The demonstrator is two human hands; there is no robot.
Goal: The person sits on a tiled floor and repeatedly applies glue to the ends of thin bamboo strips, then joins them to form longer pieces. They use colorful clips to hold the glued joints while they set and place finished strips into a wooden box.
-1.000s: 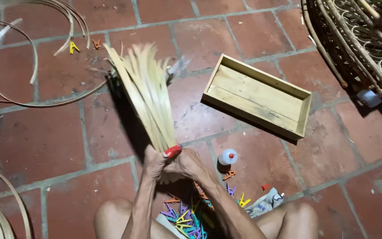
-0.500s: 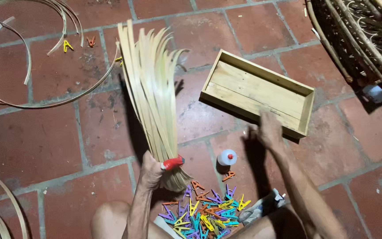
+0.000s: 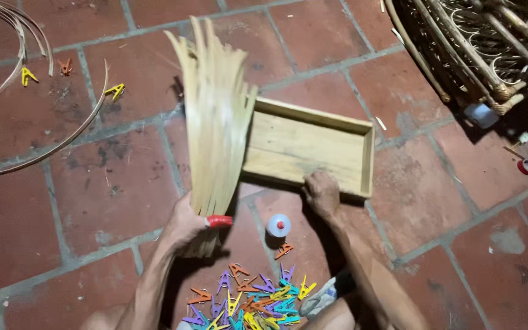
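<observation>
Gripping a bundle of thin bamboo strips point(image 3: 215, 116) near its lower end, my left hand point(image 3: 186, 225) is closed tightly around it. The strips stand almost upright and fan out toward the top, and a red band point(image 3: 218, 221) wraps them just beside my fingers. My right hand point(image 3: 321, 193) rests on the near edge of a shallow rectangular wooden tray point(image 3: 310, 146), fingers curled over its rim; I cannot tell how firmly it grips. The tray lies flat on the red brick-tile floor point(image 3: 111, 183), just to the right of the bundle, whose strips overlap its left end.

Between my two hands, on the floor, stands a small white bottle with a red cap point(image 3: 278, 225). Closer to me lies a heap of small plastic clips point(image 3: 252, 299) in purple, orange, yellow and teal. Two yellow clips point(image 3: 115, 91) and an orange one lie well apart at upper left, near long curved cane strips point(image 3: 50, 146). A woven rattan frame point(image 3: 484, 43) fills the upper right corner, with a small red and white roll point(image 3: 525, 165) on the floor below it.
</observation>
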